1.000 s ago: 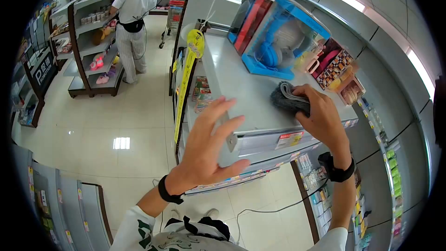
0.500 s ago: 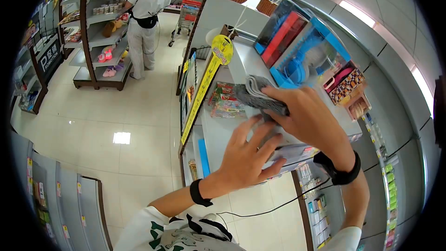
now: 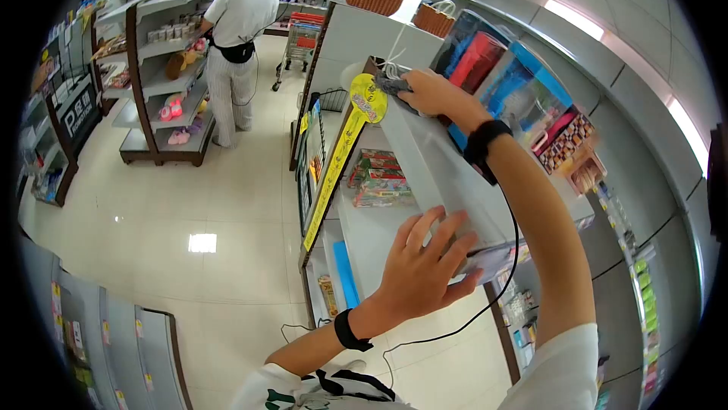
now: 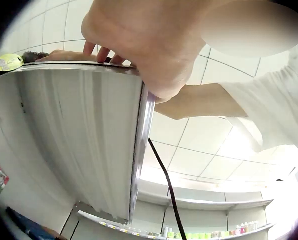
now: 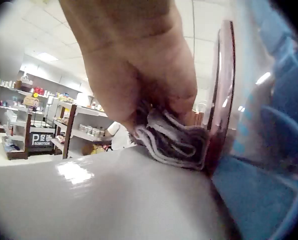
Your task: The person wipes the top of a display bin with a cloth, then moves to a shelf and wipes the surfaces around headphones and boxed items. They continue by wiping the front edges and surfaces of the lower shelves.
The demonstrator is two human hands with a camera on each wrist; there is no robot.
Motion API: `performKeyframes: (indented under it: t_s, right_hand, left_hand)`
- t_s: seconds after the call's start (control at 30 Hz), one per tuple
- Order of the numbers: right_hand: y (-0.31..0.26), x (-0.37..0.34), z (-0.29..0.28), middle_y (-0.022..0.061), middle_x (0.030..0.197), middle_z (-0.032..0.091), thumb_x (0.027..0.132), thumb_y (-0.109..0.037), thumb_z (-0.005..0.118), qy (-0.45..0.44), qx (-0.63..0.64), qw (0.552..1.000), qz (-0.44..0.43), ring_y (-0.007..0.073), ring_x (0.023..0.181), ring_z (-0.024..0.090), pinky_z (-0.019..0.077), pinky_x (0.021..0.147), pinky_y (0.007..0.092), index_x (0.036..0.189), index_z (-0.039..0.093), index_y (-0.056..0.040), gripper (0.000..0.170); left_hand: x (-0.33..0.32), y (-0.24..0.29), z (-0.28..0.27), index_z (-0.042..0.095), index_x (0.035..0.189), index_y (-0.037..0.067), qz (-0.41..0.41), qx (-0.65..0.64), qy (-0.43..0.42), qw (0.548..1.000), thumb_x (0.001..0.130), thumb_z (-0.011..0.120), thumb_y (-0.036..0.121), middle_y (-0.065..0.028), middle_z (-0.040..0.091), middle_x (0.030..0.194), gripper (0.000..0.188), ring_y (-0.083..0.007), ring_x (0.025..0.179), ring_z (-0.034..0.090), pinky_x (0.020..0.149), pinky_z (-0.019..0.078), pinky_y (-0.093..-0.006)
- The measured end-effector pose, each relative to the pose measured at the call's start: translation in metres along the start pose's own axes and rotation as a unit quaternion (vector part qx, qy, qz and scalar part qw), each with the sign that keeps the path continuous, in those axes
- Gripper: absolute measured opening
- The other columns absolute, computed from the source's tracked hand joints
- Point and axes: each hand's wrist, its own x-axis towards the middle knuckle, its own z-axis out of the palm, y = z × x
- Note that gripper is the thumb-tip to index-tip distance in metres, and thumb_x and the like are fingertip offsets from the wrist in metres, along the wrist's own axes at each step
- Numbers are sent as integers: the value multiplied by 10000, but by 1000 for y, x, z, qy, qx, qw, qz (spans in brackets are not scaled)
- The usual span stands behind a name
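Cloth [image 5: 173, 142] at far end of shelf [image 3: 474, 190]

The right hand [image 3: 431, 97] pinches the folded cloth on the shelf top, beside the yellow sign [image 3: 368, 99] and close to the boxes [image 3: 516, 84]. The left hand [image 3: 421, 270] is spread over the near edge; whether it touches cannot be told. Good wiping likely calls for flat, even pressure, clear of boxes and sign.

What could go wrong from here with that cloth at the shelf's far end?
The cloth in the right hand is right beside the red box; a sideways sweep might nudge it.
It is also close to the white string by the yellow sign, which could snag.
The black cable droops from the right wrist and may catch on the shelf.
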Motion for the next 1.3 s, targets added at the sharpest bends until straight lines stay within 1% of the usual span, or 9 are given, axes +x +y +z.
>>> performKeyframes:
  t_s: [0.17,0.3,0.63,0.73,0.8,0.97,1.03,1.1,1.3]
  right_hand:
    - [-4,-7,-7,255,1052,701,934,-285,643,-56,55,995,63,435,1048,656,519,925,492,1174,695,-38,349]
    - [-24,-29,-28,247,979,703,915,-296,653,-89,-7,996,-10,438,923,673,529,858,500,1110,706,-11,349]
    - [-102,-175,-102,236,943,699,915,-267,668,-40,22,999,-8,420,895,662,512,791,492,1185,695,-28,361]
    - [-92,-210,-108,215,1055,709,906,-193,684,-40,85,995,22,412,927,660,510,825,474,1245,674,-56,366]
    - [-73,-238,-106,177,1183,699,883,-89,694,6,132,991,16,410,950,660,510,862,469,1316,639,-79,436]
    - [8,-307,-85,192,1139,707,872,-92,659,10,39,989,145,439,931,656,511,852,498,1292,659,-86,420]
    - [27,-315,-86,204,1103,710,856,-100,669,-38,-18,957,287,434,933,663,517,853,504,1272,666,-86,416]
    - [24,-313,-82,218,1086,707,824,-82,667,-49,-29,959,278,424,962,664,519,876,506,1265,666,-82,441]
    - [-84,-260,-86,169,1455,553,746,18,639,32,145,989,23,348,1318,541,473,1066,428,1360,597,-36,618]
  left_hand:
    - [1,0,3,615,1152,121,-2,-5,16,1000,772,800,295,-108,546,1352,458,-387,1255,468,997,410,-506]
    - [1,2,4,608,1168,110,0,2,9,1000,780,803,280,-109,536,1370,466,-391,1266,466,1018,398,-496]
    - [-6,14,4,477,1304,32,-20,6,-38,999,871,769,258,-318,293,1480,569,-478,1348,342,1088,320,-543]
    - [-17,-1,22,317,1372,11,-17,-84,125,988,793,852,336,-305,284,1501,852,-464,1336,361,1105,313,-557]
    - [-7,-6,15,305,1377,5,-15,-107,115,988,786,857,343,-304,279,1507,876,-459,1342,359,1111,311,-560]
    - [-3,-1,3,324,1419,-39,-26,-73,17,997,804,833,341,-297,327,1538,884,-493,1417,322,1144,289,-566]
    - [-4,-1,4,354,1424,-51,-10,-68,12,998,820,812,321,-283,371,1532,844,-500,1432,322,1147,288,-559]
    - [-5,-4,10,364,1410,-29,-2,-77,-3,997,851,765,328,-256,390,1523,775,-463,1418,352,1175,271,-532]
    - [-11,-9,23,404,1395,-23,-7,-91,39,995,874,731,406,-244,433,1455,750,-453,1403,380,1167,290,-532]
